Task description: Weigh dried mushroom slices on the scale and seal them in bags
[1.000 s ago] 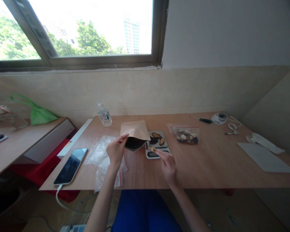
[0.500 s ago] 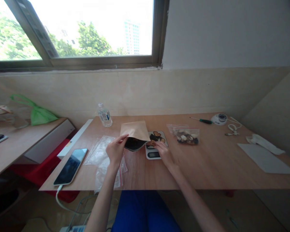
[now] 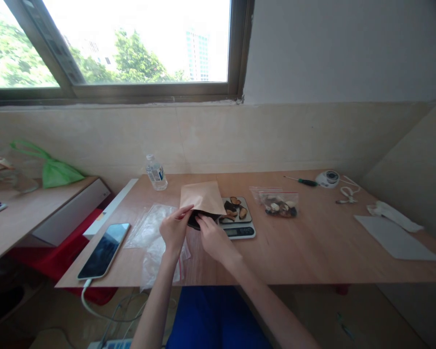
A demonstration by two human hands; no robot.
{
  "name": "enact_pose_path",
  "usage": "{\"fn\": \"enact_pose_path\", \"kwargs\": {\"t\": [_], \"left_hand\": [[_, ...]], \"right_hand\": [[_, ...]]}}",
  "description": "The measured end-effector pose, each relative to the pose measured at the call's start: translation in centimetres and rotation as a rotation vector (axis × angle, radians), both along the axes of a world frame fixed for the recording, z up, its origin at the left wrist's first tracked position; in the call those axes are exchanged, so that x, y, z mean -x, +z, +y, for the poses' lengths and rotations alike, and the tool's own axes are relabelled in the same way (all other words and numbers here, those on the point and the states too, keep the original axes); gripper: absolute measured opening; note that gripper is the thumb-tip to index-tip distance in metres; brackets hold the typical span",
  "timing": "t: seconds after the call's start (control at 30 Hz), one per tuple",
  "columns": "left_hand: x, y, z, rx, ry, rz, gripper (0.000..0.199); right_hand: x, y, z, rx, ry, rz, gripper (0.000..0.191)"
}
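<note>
My left hand (image 3: 174, 228) pinches the left edge of a brown kraft paper bag (image 3: 202, 198), whose dark mouth faces me. At that mouth is my right hand (image 3: 215, 237), its fingertips inside and hidden, so what they hold does not show. Just right of the bag lies a small white digital scale (image 3: 247, 230) with several dried brown slices (image 3: 234, 208) on its plate; they look like dried mushroom. Farther right is a clear zip bag (image 3: 281, 204) of mixed dried pieces.
Clear empty zip bags (image 3: 150, 228) lie left of my hands, beside a phone (image 3: 104, 252) on a charging cable. A water bottle (image 3: 156, 173) stands behind them. At right are a screwdriver (image 3: 307, 182), a white camera (image 3: 327, 179) and a white sheet (image 3: 396, 237).
My right hand has moved left from the scale to the bag's mouth, its fingers now inside. The scale's display is uncovered. My left hand keeps its hold on the bag.
</note>
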State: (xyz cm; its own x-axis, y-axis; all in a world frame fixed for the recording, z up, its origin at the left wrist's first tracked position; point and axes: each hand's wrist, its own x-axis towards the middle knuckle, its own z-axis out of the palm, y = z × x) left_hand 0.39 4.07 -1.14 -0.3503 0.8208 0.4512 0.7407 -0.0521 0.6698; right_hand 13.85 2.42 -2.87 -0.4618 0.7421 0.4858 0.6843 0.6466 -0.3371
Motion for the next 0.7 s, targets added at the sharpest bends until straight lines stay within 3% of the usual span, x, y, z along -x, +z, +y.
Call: {"fn": "enact_pose_path", "kwargs": {"t": [0.13,0.23,0.7], "left_hand": [[-0.1,-0.3,-0.1,0.004,-0.001,0.014,0.019],[-0.1,-0.7,-0.1,0.009,-0.008,0.012,0.018],[-0.3,-2.1,-0.3,0.044,-0.047,-0.022,0.019]], "right_hand": [[2.2,0.1,1.6,0.121,-0.193,-0.210,0.038],[3.0,0.1,2.6,0.209,-0.262,-0.287,0.035],[3.0,-1.4,4.0,0.382,-0.296,-0.183,0.035]]}}
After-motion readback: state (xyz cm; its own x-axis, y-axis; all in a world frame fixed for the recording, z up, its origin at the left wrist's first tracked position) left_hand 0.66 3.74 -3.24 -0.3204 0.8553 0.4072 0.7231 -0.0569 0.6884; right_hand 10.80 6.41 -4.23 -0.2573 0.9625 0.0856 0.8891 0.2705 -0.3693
